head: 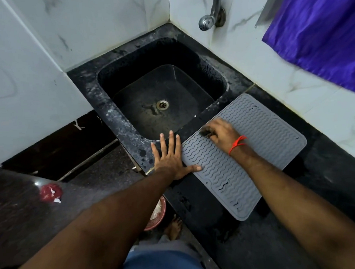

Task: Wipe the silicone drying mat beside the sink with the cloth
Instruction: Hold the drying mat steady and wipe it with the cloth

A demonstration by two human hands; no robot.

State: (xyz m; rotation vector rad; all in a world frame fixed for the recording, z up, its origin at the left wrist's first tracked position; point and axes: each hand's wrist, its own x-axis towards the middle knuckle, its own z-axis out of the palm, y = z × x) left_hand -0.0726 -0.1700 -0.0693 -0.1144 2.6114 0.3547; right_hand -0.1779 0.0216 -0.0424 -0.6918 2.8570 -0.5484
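Note:
A grey silicone drying mat (261, 134) with wavy ridges lies on the black counter to the right of the sink. My right hand (222, 133) grips a small dark cloth (207, 132) and presses it on the mat's edge nearest the sink. The hand is blurred. Most of the cloth is hidden under the fingers. My left hand (169, 157) lies flat with fingers spread on the counter at the mat's left edge, its thumb on the mat.
The black sink (128, 75) with a metal drain sits to the mat's left, and a chrome tap (211, 15) is on the wall behind. A purple curtain (319, 30) hangs at top right. A red object (51, 192) lies on a dark surface at left.

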